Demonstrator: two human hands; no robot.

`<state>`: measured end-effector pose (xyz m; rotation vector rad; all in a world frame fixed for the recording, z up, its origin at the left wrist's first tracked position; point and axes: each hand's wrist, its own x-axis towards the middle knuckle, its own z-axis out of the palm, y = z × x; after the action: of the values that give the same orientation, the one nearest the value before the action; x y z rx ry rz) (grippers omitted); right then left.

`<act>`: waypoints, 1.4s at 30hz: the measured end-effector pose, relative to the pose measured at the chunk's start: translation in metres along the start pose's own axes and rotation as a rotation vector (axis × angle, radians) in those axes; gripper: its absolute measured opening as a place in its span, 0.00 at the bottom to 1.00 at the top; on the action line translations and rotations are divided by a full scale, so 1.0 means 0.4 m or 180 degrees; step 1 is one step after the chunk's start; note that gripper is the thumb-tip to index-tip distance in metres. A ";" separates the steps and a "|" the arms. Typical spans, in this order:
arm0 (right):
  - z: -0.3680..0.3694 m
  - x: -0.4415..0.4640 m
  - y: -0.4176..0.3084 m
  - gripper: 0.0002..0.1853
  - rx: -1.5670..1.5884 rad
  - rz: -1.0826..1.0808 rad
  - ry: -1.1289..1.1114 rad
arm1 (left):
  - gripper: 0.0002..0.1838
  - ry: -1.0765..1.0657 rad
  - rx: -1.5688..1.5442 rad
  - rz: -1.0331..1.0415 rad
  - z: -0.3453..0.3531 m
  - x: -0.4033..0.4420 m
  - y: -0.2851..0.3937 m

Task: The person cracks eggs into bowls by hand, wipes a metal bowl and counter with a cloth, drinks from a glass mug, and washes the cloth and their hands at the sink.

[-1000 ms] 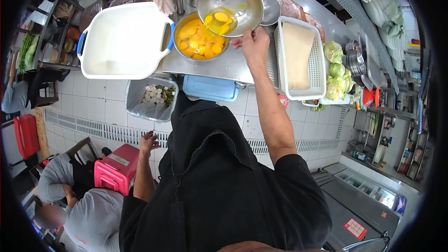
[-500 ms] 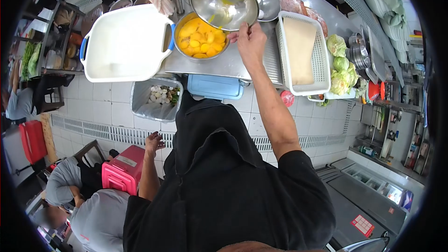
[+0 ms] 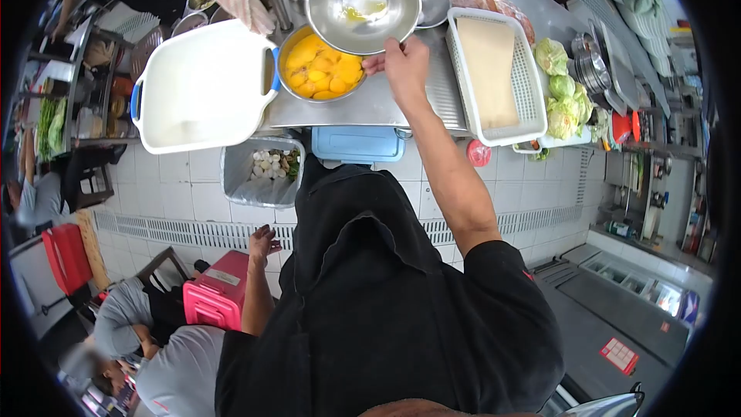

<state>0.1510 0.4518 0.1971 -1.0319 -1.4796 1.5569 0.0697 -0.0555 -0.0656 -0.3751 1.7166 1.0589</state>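
My right hand (image 3: 405,63) grips the near rim of a shiny metal mixing bowl (image 3: 328,11), thumb and fingers closed on it. A little clear and yellowish liquid lies in its bottom. Just in front and to the left is a metal bowl of egg yolks (image 3: 320,73), partly covered by the mixing bowl above it. To its left stands a large white tub (image 3: 204,85) with blue handles. My left hand (image 3: 264,242) hangs low by my side over the floor, holding nothing, its fingers loosely apart.
A white basket (image 3: 532,104) with a beige slab stands to the right, beside lettuces (image 3: 567,100). Under the counter edge are a lined bin (image 3: 231,174) with eggshells and a blue lid (image 3: 359,143). Seated co-workers (image 3: 185,363) and a pink box (image 3: 216,293) are behind left.
The mixing bowl has gone from tilted, with yellow liquid at its lip over the yolks, to nearly level, and sits slightly further left. My left hand still hangs down.
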 end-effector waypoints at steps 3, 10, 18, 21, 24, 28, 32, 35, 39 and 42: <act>-0.061 -0.019 0.018 0.09 0.1276 0.0911 0.0332 | 0.28 0.0042 0.0251 0.0485 0.002 0.002 0.024; -0.258 -0.151 0.171 0.09 0.1000 0.1836 0.0900 | 0.23 0.0133 0.2142 0.2501 0.209 -0.272 0.468; -0.329 -0.153 0.112 0.23 0.0391 0.2528 -0.0402 | 0.20 -0.0425 0.2392 0.4457 0.605 -0.424 1.035; -0.398 -0.123 0.056 0.19 -0.0527 0.2344 -0.1416 | 0.21 -0.0808 0.2687 0.4425 0.763 -0.321 1.199; -0.416 0.005 -0.043 0.11 -0.1089 0.1313 -0.1121 | 0.21 -0.0918 0.3541 0.4659 0.957 -0.161 1.304; -0.359 0.337 -0.023 0.12 -0.3029 -0.1165 -0.0653 | 0.24 -0.0591 0.4849 0.4325 1.153 0.015 1.328; -0.251 0.563 0.103 0.12 -0.4251 -0.0988 -0.1568 | 0.27 -0.0764 0.5453 0.3470 1.244 0.068 1.311; -0.225 0.612 0.159 0.12 -0.4554 -0.0601 -0.1978 | 0.28 -0.0453 0.5470 0.3722 1.269 0.089 1.296; -0.213 0.637 0.154 0.15 -0.4882 -0.0578 -0.1948 | 0.28 -0.0539 0.5217 0.3754 1.265 0.144 1.315; -0.220 0.625 0.078 0.17 -0.4876 -0.0569 -0.1846 | 0.28 -0.0676 0.5036 0.3575 1.257 0.184 1.319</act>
<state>0.1312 0.7138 0.1498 -1.1039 -3.1883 0.3185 -0.0168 0.6570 0.0806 1.7462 1.9744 0.0765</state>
